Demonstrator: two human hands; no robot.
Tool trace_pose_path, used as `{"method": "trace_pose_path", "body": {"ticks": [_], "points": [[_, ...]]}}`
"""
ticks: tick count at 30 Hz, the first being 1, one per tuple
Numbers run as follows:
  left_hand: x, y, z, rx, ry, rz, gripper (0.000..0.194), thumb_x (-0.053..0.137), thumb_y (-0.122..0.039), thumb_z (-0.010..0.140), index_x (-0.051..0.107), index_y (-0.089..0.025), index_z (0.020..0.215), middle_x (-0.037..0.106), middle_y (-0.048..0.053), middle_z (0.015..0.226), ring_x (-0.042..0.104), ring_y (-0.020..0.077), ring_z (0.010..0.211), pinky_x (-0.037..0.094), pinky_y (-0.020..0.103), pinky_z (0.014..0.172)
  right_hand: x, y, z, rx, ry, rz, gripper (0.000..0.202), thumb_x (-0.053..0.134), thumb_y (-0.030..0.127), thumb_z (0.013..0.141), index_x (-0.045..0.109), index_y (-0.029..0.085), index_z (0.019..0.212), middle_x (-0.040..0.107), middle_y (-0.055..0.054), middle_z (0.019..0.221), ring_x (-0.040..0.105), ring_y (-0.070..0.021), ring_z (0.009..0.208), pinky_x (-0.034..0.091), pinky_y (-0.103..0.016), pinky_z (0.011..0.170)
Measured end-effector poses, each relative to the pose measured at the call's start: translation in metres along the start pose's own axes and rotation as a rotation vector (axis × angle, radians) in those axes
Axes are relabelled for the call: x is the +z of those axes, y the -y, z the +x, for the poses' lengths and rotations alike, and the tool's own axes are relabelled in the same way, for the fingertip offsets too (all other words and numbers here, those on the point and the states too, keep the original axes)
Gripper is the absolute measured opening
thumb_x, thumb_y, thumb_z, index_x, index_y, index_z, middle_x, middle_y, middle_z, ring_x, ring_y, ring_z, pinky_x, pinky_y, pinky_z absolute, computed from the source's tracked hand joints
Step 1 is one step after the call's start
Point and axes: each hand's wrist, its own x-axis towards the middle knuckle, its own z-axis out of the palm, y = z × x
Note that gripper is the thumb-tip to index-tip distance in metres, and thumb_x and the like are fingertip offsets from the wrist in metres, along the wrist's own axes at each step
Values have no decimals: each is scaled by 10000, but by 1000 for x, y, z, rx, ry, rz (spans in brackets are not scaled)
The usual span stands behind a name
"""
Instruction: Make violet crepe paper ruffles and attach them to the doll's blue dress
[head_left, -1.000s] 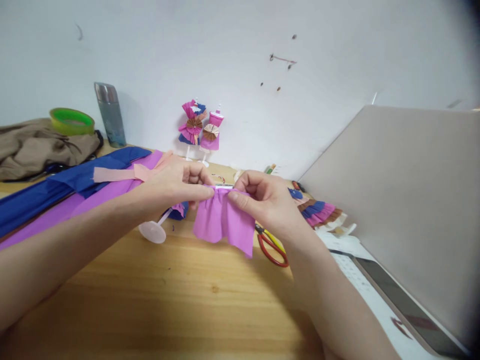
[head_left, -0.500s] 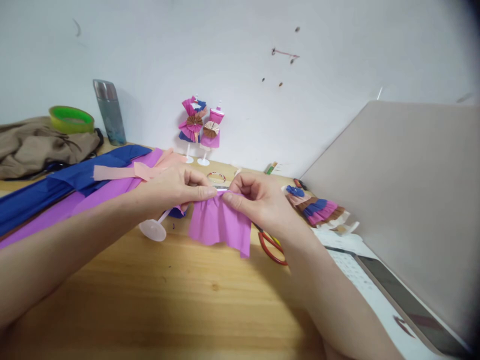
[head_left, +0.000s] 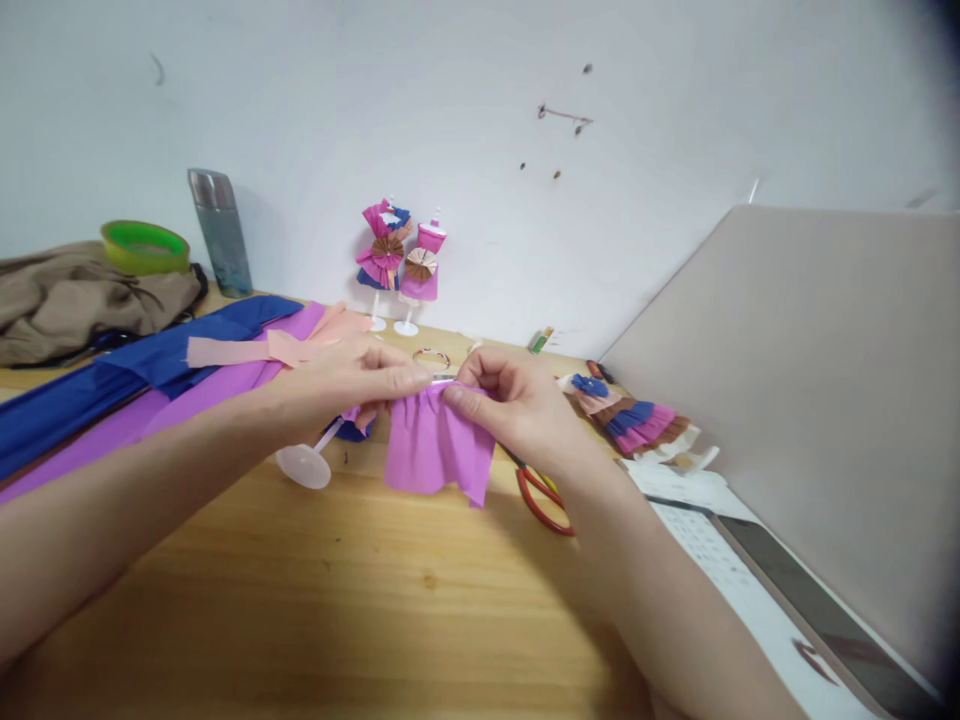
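Both hands hold a pink-purple crepe paper piece [head_left: 435, 445] above the wooden table [head_left: 322, 590]. My left hand [head_left: 352, 385] pinches the gathered top edge from the left. My right hand [head_left: 514, 400] pinches it from the right. The paper hangs down in loose folds. Under my left hand lies a small doll stand with a round white base [head_left: 304, 467], partly hidden, with blue and pink paper on it.
Red-handled scissors [head_left: 544, 497] lie right of the paper. Blue [head_left: 112, 375] and purple [head_left: 187, 395] crepe sheets lie at left. Two dressed paper dolls [head_left: 401, 265] stand by the wall. A finished ruffled skirt [head_left: 637, 422], a bottle [head_left: 219, 232], green tape roll [head_left: 144, 246] and phone [head_left: 825, 620] are around.
The gathered top edge has become tighter, so the paper looks narrower. My right hand has moved a little left toward the left hand.
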Motion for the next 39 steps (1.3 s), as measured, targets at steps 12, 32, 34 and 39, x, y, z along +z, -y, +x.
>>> {"method": "trace_pose_path", "body": {"ticks": [12,32,34,39], "points": [[12,-4,-2,186,-250,282,222,615,-316,813,717,-167,684,579,-13,569,464,101,529,348,213,467,9,6,-12,-147,-203,-382,179,584,189,797,488,197,647,532,19,601,474,-122,567,344,-254,542],[20,-10,-13,424,-460,540,175,590,-234,865,710,-201,743,665,-31,641,504,101,549,386,221,525,13,16,-21,-257,-293,-354,145,639,195,818,578,188,686,594,23,599,499,-109,538,368,-239,513],[20,-9,-13,419,-467,551,176,589,-251,871,710,-203,753,667,-27,654,502,102,551,385,222,528,13,15,-19,-233,-290,-343,152,630,201,816,576,189,674,597,19,594,506,-115,545,372,-241,518],[23,-7,-12,425,-489,579,186,581,-257,872,693,-212,731,644,-23,642,485,113,552,380,238,539,19,12,-21,-268,-354,-424,196,595,177,817,543,200,630,570,22,550,482,-113,514,350,-247,498]]}}
